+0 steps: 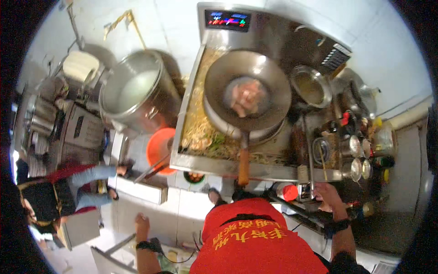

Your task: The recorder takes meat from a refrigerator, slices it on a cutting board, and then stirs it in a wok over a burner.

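My right hand (328,196) is at the lower end of a long metal utensil handle (310,161), with its fingers around it. The handle's far end lies beside the wok, where its head is hard to make out. My left hand (142,224) hangs low at the left, blurred, its fingers curled and nothing visible in them. Before me a steel wok (219,89) sits on the cooker, with its wooden handle (243,166) pointing toward me. Pinkish sliced meat (247,96) lies in the bottom of the wok in some liquid. Neither hand touches the wok.
A tall steel pot (164,102) of cloudy liquid stands left of the cooker, near an orange bucket (157,147). Food scraps (202,137) cover the cooker top (232,164). At the right are a metal bowl (309,87) and several seasoning containers (355,145). Another person (51,198) is seated at far left.
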Tool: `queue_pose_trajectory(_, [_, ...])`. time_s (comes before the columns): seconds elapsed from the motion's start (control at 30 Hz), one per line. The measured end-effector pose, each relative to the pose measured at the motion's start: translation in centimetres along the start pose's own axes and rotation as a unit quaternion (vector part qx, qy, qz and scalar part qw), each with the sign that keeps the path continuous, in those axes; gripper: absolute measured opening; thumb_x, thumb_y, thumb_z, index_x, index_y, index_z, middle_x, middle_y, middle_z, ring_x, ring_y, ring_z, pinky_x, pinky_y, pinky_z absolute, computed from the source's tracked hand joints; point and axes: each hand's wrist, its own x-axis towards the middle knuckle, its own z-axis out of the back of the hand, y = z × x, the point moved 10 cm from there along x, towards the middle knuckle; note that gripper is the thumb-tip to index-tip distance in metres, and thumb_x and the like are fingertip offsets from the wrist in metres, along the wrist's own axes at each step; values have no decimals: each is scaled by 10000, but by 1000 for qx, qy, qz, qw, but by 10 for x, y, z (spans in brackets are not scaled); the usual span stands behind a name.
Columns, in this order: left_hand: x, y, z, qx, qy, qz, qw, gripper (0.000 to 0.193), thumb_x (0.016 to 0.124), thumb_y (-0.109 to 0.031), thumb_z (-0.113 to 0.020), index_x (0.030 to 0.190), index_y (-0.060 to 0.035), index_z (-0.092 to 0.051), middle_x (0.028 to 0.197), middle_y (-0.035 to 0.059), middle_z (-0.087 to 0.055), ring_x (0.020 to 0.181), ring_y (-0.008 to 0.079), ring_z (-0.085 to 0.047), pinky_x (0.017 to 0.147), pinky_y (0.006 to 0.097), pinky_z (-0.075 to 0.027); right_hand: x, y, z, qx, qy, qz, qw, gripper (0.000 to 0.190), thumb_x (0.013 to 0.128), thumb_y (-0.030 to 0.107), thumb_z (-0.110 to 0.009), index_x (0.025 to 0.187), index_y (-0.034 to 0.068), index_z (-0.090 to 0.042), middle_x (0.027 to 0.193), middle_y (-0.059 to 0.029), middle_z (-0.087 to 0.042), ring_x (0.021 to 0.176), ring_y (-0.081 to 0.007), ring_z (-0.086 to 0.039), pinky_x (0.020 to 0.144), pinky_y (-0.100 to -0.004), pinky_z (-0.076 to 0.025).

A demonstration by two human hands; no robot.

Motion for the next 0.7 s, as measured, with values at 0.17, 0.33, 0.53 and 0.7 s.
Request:
queue_pose_trajectory(0.17, [149,-187,296,-596,-24,-84,798,271,953,-74,-501,1179,26,-612,926,88,-685,804,154,-641,731,274,-527,100,-65,73,-338,-89,100,932,382,908,273,-655,1164,-8,-615,979,-150,-677,852,-290,-677,747,-429,-557])
queue_pose_trajectory(0.33, [161,-402,309,-554,151,-220,789,607,882,-460,-695,1193,55,-607,1021,199,-708,942,252,-693,784,377,-546,125,-105,31,-600,-100,83,789,399,733,174,-706,1054,-49,-624,1052,-292,-619,1020,-450,-607,914,-509,-485])
queue_pose_trajectory(0.53, [135,-515,301,-752,306,-146,566,342,853,-336,-699,826,-6,-614,661,85,-610,558,227,-597,543,376,-493,78,-61,50,-423,-255,50,868,467,716,163,-746,1085,-83,-600,1055,-319,-630,1031,-483,-605,897,-505,-502])
queue_pose_trajectory(0.7, [131,-469,331,-692,266,-202,641,256,868,-270,-663,874,-21,-605,696,69,-612,571,189,-592,496,347,-447,39,-9,31,-394,-181,150,889,457,767,258,-739,1101,-31,-618,1051,-273,-663,986,-437,-643,852,-476,-513])
